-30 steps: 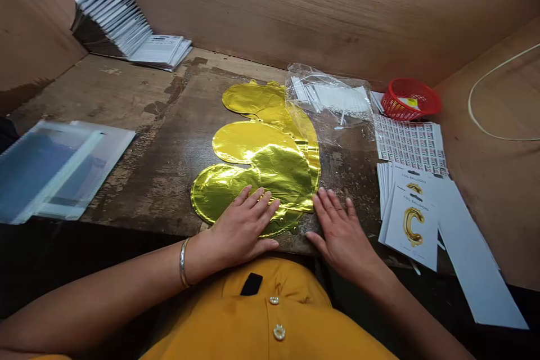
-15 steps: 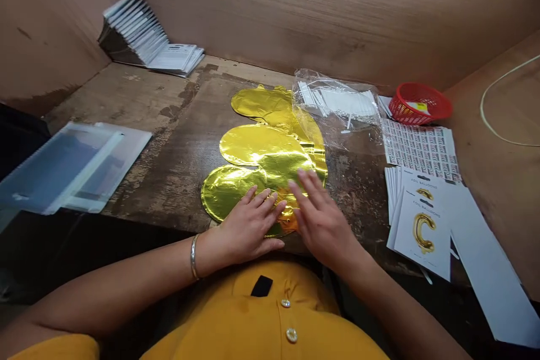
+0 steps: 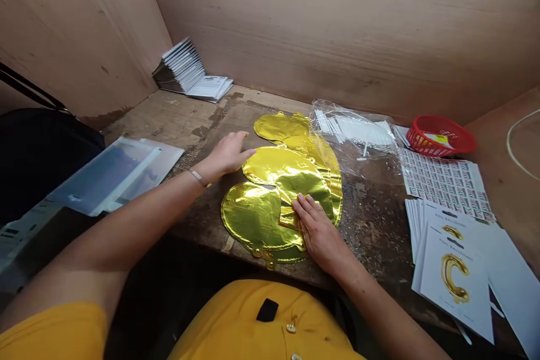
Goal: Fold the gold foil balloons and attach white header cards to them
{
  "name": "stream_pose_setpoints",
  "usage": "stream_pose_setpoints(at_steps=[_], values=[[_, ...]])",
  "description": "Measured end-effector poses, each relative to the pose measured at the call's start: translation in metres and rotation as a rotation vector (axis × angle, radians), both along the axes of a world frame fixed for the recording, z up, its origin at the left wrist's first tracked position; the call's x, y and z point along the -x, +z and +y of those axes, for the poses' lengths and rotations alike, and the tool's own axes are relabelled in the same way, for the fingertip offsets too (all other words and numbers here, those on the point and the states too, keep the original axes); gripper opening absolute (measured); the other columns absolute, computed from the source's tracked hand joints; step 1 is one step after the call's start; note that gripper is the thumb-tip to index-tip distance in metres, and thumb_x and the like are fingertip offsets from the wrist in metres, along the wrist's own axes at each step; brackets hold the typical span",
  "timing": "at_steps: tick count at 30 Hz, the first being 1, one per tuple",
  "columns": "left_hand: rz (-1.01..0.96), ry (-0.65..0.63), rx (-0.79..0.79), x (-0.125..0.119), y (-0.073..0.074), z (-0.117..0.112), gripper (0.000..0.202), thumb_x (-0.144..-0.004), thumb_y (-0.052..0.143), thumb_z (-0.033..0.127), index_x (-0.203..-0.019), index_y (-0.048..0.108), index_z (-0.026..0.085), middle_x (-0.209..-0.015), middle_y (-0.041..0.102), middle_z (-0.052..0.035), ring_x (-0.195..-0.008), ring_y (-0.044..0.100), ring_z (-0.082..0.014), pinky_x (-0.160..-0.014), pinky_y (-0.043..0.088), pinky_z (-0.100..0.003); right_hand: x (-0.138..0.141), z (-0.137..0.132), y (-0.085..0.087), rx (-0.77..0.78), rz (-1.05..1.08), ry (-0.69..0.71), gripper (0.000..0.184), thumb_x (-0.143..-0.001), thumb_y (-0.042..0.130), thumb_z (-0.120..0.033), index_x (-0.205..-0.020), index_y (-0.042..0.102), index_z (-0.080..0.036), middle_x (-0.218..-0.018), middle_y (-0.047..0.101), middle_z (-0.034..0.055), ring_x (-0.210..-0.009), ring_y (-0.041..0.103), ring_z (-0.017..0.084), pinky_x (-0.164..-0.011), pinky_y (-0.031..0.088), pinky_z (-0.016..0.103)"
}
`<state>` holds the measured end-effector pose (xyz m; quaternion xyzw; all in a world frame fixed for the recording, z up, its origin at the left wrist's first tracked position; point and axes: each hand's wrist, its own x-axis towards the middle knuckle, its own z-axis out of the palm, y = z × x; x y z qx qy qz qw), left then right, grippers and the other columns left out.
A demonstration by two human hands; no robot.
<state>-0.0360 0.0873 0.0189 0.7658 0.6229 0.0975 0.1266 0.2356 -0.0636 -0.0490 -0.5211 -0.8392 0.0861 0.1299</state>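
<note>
A pile of flat gold foil balloons (image 3: 270, 180) lies on the worn wooden table (image 3: 177, 124) in front of me. My right hand (image 3: 316, 230) rests flat on the near right part of the pile, its fingertips pressing a folded strip of foil. My left hand (image 3: 228, 152) is stretched out to the left edge of the middle balloon, fingers loosely curled and touching its rim. A metal bangle sits on my left wrist.
A clear bag of white sticks (image 3: 354, 129), a red basket (image 3: 441, 135) and a sticker sheet (image 3: 442, 180) lie at the right. White cards printed with a gold C (image 3: 451, 275) sit near right. Clear sleeves (image 3: 109, 174) lie left. Stacked cards (image 3: 185, 70) fill the back corner.
My left hand has left the near edge of the pile and reached forward to the middle balloon's left rim. My right hand has slid left onto the foil. The view has swung left.
</note>
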Motion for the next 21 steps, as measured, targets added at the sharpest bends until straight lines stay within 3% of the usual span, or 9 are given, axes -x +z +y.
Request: stream_pose_setpoints(at_steps=[3, 6, 9, 13, 16, 21], values=[[0.088, 0.005, 0.117, -0.029, -0.008, 0.026, 0.071, -0.073, 0.072, 0.05, -0.128, 0.054, 0.009, -0.125, 0.06, -0.021, -0.119, 0.055, -0.0341, -0.096, 0.045, -0.036, 0.0, 0.0, 0.0, -0.002, -0.002, -0.002, 0.052, -0.094, 0.034, -0.012, -0.145, 0.044, -0.018, -0.15, 0.042, 0.0106, -0.143, 0.03, 0.025, -0.114, 0.035, 0.052], [0.09, 0.024, 0.181, -0.044, -0.01, 0.036, 0.062, -0.064, 0.079, 0.046, -0.113, 0.064, 0.012, -0.112, 0.067, -0.0185, -0.109, 0.062, -0.0337, -0.089, 0.048, -0.032, 0.001, 0.0, 0.002, -0.002, -0.012, -0.007, 0.05, -0.095, 0.034, -0.012, -0.143, 0.047, -0.015, -0.15, 0.042, 0.0109, -0.143, 0.03, 0.025, -0.115, 0.035, 0.049], [0.064, 0.045, 0.267, -0.045, -0.006, 0.042, 0.048, -0.058, 0.083, 0.042, -0.095, 0.07, 0.016, -0.097, 0.072, -0.0137, -0.098, 0.066, -0.0311, -0.081, 0.05, -0.029, 0.001, 0.0, 0.004, 0.006, -0.026, -0.006, 0.048, -0.095, 0.034, -0.013, -0.141, 0.049, -0.012, -0.15, 0.042, 0.0126, -0.143, 0.031, 0.026, -0.115, 0.034, 0.049], [-0.033, 0.066, 0.316, -0.04, -0.005, 0.043, 0.03, -0.053, 0.084, 0.033, -0.074, 0.07, 0.017, -0.082, 0.072, -0.0105, -0.093, 0.067, -0.0322, -0.079, 0.05, -0.031, 0.0, 0.0, 0.002, 0.003, -0.015, -0.004, 0.05, -0.095, 0.035, -0.013, -0.144, 0.045, -0.018, -0.151, 0.041, 0.0097, -0.143, 0.031, 0.026, -0.114, 0.036, 0.05], [-0.169, 0.088, 0.318, -0.035, -0.009, 0.036, 0.025, -0.053, 0.083, 0.027, -0.071, 0.068, 0.017, -0.078, 0.072, -0.008, -0.09, 0.067, -0.0298, -0.076, 0.051, -0.03, 0.0, 0.0, 0.001, -0.011, 0.004, -0.002, 0.051, -0.096, 0.035, -0.014, -0.146, 0.043, -0.021, -0.151, 0.041, 0.0086, -0.143, 0.031, 0.026, -0.114, 0.036, 0.051], [-0.443, 0.106, 0.387, -0.025, -0.002, 0.023, 0.018, -0.072, 0.073, 0.032, -0.071, 0.065, 0.016, -0.07, 0.069, -0.0054, -0.064, 0.065, -0.0173, -0.062, 0.051, -0.027, 0.0, 0.0, 0.003, 0.002, 0.007, 0.003, 0.054, -0.094, 0.034, -0.012, -0.146, 0.042, -0.02, -0.151, 0.04, 0.0091, -0.143, 0.031, 0.026, -0.114, 0.036, 0.052]])
